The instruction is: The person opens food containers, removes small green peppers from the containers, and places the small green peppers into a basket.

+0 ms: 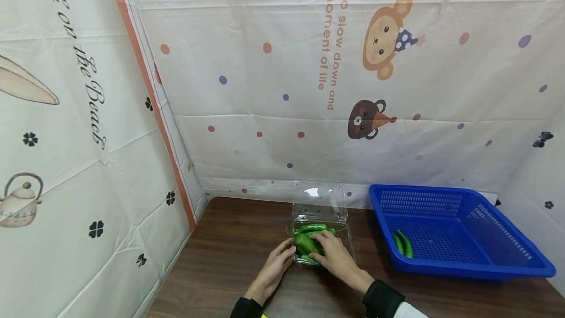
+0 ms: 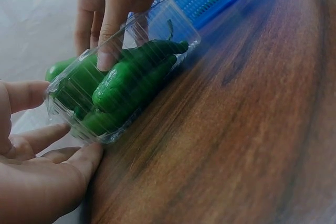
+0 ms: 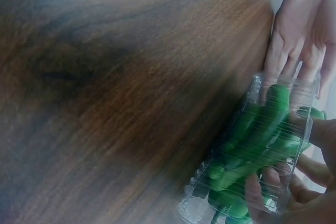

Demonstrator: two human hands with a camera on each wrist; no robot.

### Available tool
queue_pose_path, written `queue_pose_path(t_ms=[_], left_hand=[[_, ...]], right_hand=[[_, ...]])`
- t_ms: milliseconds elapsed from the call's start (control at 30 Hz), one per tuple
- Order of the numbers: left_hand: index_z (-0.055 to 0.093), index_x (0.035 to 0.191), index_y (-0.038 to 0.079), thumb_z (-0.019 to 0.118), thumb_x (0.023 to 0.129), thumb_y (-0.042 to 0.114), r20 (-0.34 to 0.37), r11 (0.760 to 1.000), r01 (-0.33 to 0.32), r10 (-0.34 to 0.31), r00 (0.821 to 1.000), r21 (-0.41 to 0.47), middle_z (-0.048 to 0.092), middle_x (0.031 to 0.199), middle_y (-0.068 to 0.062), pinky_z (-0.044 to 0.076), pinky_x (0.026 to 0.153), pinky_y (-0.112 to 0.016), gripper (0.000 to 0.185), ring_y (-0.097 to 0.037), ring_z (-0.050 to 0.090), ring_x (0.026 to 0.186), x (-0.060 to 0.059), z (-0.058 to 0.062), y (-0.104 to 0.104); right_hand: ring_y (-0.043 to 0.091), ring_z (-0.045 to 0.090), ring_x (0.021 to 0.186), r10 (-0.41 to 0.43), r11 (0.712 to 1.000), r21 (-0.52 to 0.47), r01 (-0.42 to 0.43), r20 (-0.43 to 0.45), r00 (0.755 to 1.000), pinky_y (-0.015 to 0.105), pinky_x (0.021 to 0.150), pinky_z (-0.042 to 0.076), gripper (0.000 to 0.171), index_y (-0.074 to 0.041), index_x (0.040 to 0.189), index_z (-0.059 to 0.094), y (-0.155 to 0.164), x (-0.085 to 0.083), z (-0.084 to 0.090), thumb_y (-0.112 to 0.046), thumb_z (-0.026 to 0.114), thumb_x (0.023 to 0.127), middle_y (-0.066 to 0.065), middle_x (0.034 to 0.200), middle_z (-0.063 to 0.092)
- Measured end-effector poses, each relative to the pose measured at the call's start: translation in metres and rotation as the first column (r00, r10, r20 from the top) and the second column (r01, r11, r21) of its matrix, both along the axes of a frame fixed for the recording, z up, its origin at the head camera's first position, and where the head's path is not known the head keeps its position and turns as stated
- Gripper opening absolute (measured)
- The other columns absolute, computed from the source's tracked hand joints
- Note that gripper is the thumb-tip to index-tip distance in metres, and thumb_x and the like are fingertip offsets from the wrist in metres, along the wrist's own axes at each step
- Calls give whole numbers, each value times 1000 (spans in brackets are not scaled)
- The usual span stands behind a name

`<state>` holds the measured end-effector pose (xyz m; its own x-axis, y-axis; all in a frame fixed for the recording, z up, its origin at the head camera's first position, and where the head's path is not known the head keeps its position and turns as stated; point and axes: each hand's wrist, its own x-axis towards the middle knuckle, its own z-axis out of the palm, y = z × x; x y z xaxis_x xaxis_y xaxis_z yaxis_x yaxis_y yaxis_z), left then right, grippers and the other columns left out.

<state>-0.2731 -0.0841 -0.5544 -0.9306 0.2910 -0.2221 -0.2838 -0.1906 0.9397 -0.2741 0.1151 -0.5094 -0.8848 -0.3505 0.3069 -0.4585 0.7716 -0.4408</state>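
A clear plastic clamshell box (image 1: 350,247) with its lid (image 1: 320,205) raised stands on the table, holding several green peppers (image 2: 126,85). My left hand (image 1: 277,266) touches the box's left end, its fingers fairly straight against the wall in the left wrist view. From above, my right hand (image 1: 337,259) reaches into the box, thumb and fingers about a thick green pepper (image 1: 304,243). Through the clear wall in the right wrist view, fingers (image 3: 270,179) show among the peppers; part of their hold is hidden.
To the right of the box is a blue plastic basket (image 1: 468,271) with two slim green peppers (image 1: 403,244) at its left side. Printed white sheets (image 1: 265,87) hang behind and to the left of the brown wooden table (image 1: 212,269).
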Motion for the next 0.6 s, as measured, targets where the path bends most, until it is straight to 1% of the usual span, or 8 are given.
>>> queue_pose_path(t_ms=[133, 333, 433, 600], left_hand=[[23, 160, -4, 62, 102, 39, -8, 1000, 0, 0, 1000, -1, 12, 168, -31, 28, 127, -57, 82, -46, 17, 155, 0, 0, 0], [23, 160, -4, 61, 103, 39, -4, 1000, 1, -1, 1000, -2, 13, 168, -31, 28, 127, -57, 81, -46, 19, 155, 0, 0, 1], [24, 160, -3, 61, 103, 39, -2, 1000, 4, -4, 1000, 1, 14, 168, -30, 28, 127, -57, 80, -46, 19, 155, 0, 0, 1], [26, 160, -1, 59, 104, 38, -15, 1000, 14, -14, 1000, -4, 16, 168, -29, 28, 127, -58, 76, -45, 21, 155, 0, -1, 0]], right_hand=[[25, 67, 100, 6, 1000, -18, -6, 5, 1000, 56, 88, 59, 40, -5, 120, 71, 1, -1, -1, -15, 85, 83, 7, 110, 67], [30, 69, 109, 53, 998, -17, -54, -31, 998, 52, 93, 59, 39, -3, 121, 70, 2, 1, 0, -14, 83, 85, 12, 118, 69], [30, 69, 108, 68, 997, -22, -69, -48, 997, 51, 92, 60, 39, -2, 121, 69, 3, 2, 2, -13, 82, 86, 13, 117, 70], [28, 71, 103, 72, 995, -61, -77, -82, 994, 45, 86, 63, 40, -3, 121, 70, 3, 2, 4, -12, 83, 84, 11, 113, 71]])
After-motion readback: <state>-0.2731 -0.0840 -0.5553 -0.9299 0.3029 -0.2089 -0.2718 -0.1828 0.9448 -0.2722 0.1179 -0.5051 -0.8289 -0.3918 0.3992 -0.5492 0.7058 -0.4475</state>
